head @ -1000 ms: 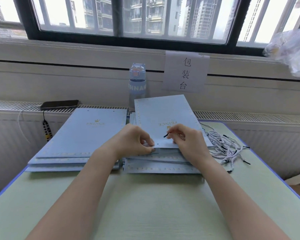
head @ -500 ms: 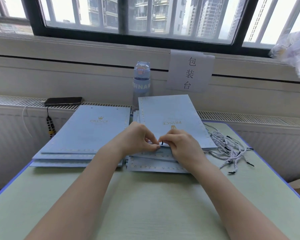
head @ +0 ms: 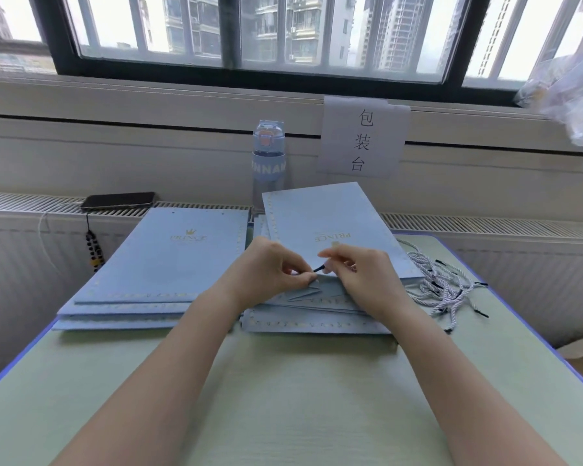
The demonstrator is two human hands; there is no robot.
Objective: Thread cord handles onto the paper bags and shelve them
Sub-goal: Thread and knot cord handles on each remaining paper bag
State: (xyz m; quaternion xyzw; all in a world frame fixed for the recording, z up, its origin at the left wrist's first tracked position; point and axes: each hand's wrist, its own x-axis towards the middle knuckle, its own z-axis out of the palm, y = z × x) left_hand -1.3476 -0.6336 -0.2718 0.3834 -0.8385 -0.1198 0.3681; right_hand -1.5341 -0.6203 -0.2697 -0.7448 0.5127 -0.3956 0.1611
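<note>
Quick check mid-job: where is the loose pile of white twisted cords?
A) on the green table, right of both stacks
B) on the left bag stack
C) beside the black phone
A: the white twisted cords lie on the green table, right of the right-hand stack of light-blue paper bags.

water bottle (head: 268, 159) upright by wall | phone (head: 118, 200) on radiator | paper sign (head: 362, 137)

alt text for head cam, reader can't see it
The right hand pinches a black cord tip at the near edge of the top paper bag, which the left hand pinches; another bag stack lies left, loose cords right, on a table.
</note>
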